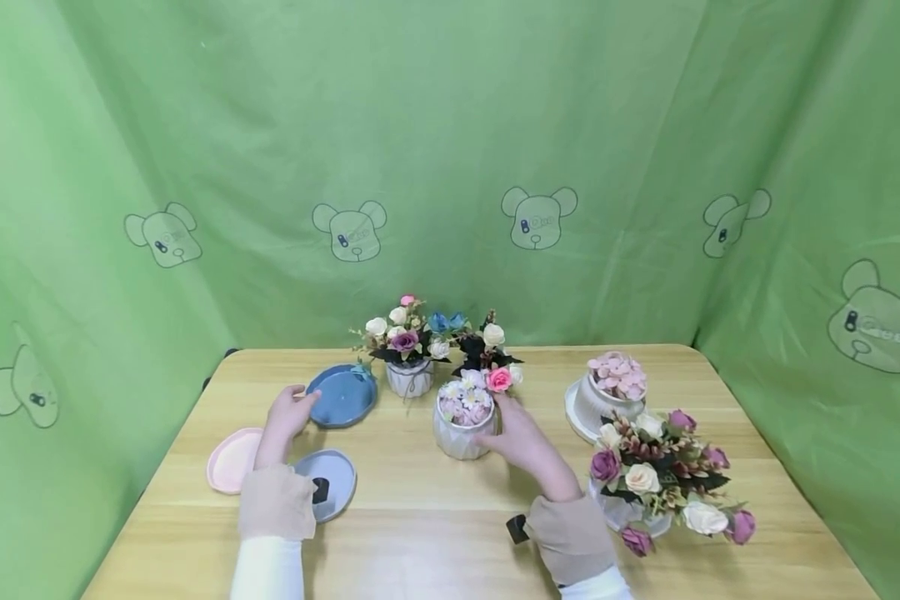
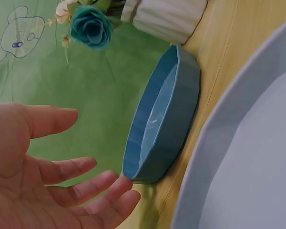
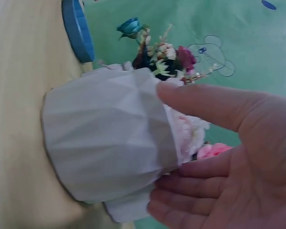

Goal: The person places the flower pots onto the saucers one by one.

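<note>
A blue saucer (image 1: 342,398) lies on the table near my left hand (image 1: 291,414). In the left wrist view that hand (image 2: 62,176) has its fingers loosely spread, with a fingertip at the rim of the saucer (image 2: 169,119). My right hand (image 1: 521,437) holds a white faceted flowerpot (image 1: 459,439) by its right side. Seen from the right wrist, the thumb lies at one side of the rim of the flowerpot (image 3: 105,133) and the fingers at the other. Small pink and white flowers (image 1: 467,404) fill this pot, which stands upright at mid-table.
Behind stand a potted rose arrangement (image 1: 408,379) and further dark-leaved flowers (image 1: 487,350). Left are a pink saucer (image 1: 232,458) and a grey-blue saucer (image 1: 337,492). To the right, a pink-flowered pot (image 1: 607,400) sits on a white saucer (image 1: 577,421), near a large rose pot (image 1: 615,504).
</note>
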Tool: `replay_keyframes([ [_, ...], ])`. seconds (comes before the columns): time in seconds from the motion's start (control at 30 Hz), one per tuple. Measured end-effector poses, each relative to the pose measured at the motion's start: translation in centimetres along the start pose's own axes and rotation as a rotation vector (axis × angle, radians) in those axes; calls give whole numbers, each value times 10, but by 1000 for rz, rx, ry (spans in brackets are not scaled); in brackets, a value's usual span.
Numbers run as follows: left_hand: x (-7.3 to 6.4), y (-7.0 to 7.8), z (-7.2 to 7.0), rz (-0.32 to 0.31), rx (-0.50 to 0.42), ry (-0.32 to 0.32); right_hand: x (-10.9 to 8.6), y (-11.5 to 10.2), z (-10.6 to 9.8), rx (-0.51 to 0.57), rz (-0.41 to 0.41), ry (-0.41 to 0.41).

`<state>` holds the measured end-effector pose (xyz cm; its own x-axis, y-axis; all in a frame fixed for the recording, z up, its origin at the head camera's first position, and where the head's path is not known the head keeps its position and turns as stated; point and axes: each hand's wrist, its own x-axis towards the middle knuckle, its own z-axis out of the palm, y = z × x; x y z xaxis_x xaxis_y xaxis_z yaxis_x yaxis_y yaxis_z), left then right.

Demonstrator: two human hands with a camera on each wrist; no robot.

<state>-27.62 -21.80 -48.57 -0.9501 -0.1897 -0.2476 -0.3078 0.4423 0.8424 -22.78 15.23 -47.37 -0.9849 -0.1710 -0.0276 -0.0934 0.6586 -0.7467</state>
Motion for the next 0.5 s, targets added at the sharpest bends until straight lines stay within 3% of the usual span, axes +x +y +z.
replay_keyframes([
  [0.2,10,-2,-3,-19,24,-8,9,11,17,77,-20,60],
  [0.5,26,-2,-6,-73,-92,-48,18,14,35,183,8,132],
])
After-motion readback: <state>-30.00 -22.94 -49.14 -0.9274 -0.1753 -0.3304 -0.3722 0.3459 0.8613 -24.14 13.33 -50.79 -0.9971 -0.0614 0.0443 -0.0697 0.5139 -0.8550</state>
